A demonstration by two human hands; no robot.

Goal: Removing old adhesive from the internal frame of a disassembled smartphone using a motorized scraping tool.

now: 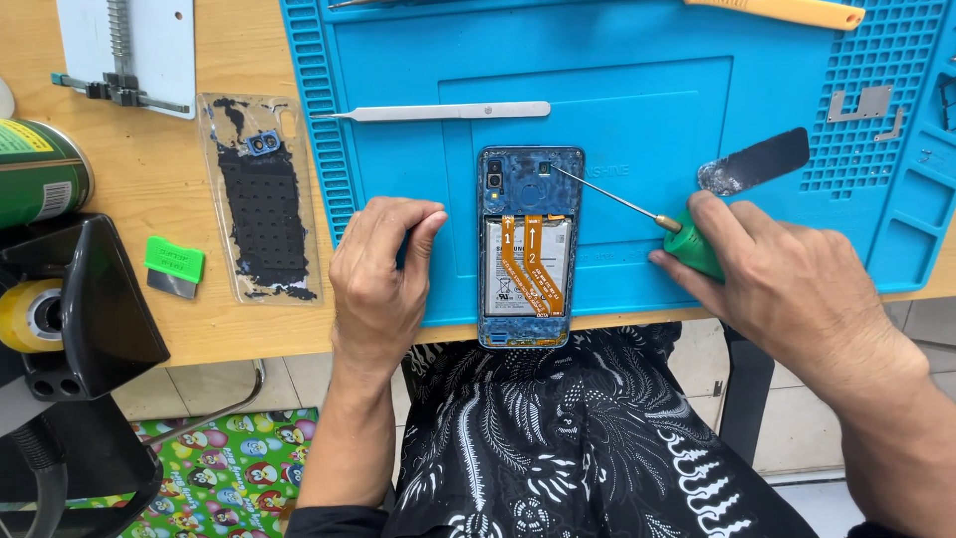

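Right hand [787, 279] holds screwdriver [637, 211] on phone [530, 249] overhanging mat edge [617, 311]

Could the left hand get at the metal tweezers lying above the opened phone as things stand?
Probably yes. The left hand rests beside the opened phone, and the tweezers lie bare on the blue mat with nothing between. The right hand and its screwdriver stay on the other side.

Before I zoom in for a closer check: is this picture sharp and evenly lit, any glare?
Head view: sharp, evenly lit; the phone and screwdriver read clearly; faint sheen on the blue mat; soft shadows under the left hand and right hand.
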